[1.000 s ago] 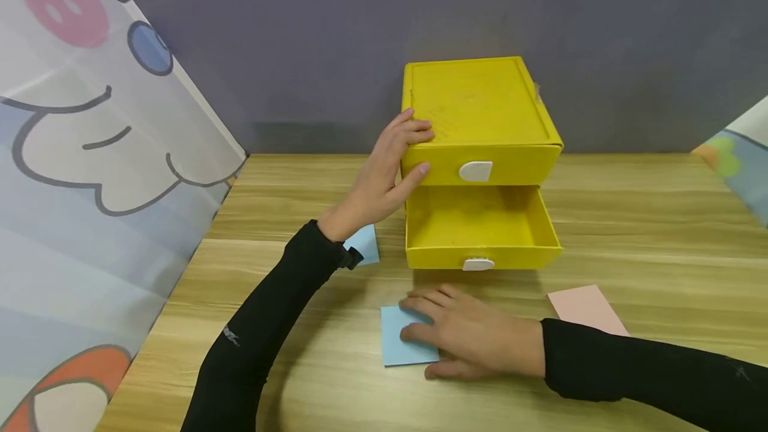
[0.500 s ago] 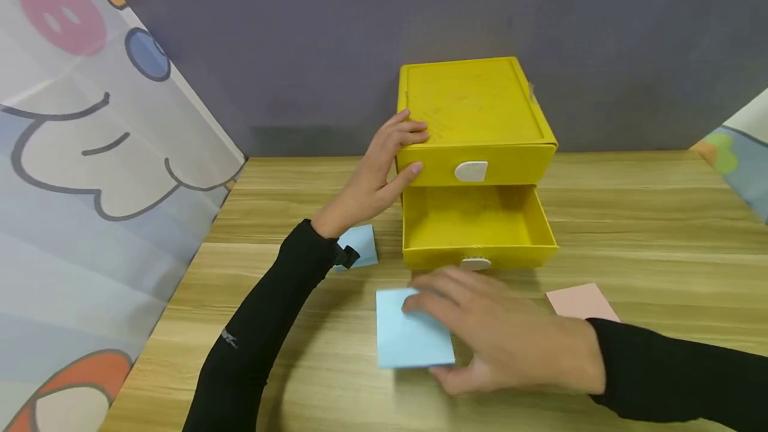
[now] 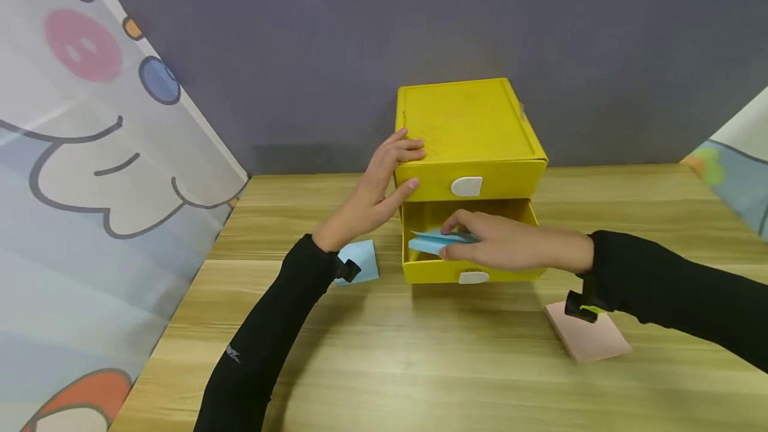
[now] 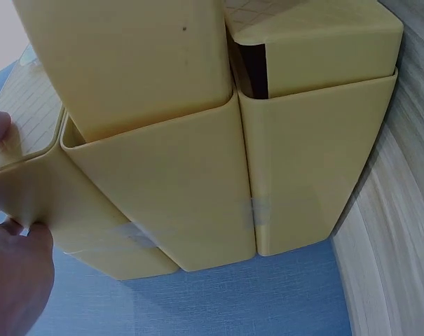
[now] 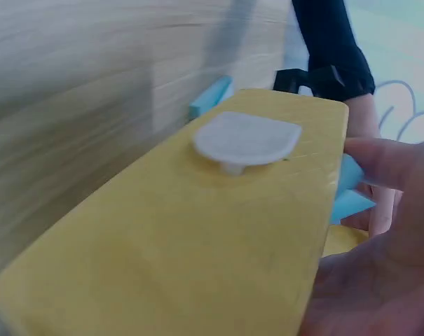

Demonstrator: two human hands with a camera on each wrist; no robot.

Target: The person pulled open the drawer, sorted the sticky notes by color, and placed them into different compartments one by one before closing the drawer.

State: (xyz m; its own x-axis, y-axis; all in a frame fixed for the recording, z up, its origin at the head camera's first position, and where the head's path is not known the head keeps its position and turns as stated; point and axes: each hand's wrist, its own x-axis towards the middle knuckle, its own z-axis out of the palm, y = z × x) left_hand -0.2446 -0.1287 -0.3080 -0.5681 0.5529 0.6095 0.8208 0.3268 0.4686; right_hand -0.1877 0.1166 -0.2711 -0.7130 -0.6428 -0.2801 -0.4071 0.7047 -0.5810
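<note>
Well, a dark grey wall (image 3: 312, 52) fills the back, with a wood-grained table (image 3: 372, 365) in front of it. A panel with cartoon shapes (image 3: 108, 219) slants down on my left.

Against the wall stands a yellow drawer unit (image 3: 468, 122); seen from the left wrist, it is three casings with strips of clear tape across their joins. The person's black sleeves (image 3: 258, 345) reach in from both sides. Beneath the closed top drawer (image 3: 510, 181), an open drawer (image 3: 438, 273) juts out.

The left hand (image 3: 378, 189) lies on the unit's front left corner, fingers loosely extended over the top, thumb against the front; it grasps no loose thing. The right hand (image 3: 498, 240) is at the open drawer, thumb and fingers nearly closed, pinching a light blue pad (image 3: 427, 244) whose layers part at the free edge. The pad sits just inside the drawer's mouth; whether it touches the bottom I can't tell.

A pale pink pad (image 3: 591, 339) lies on the table below the right wrist, and another blue pad (image 3: 362, 257) near the left one, partly covered. Smallest are the white knobs (image 3: 467, 187), one on each visible drawer front.
</note>
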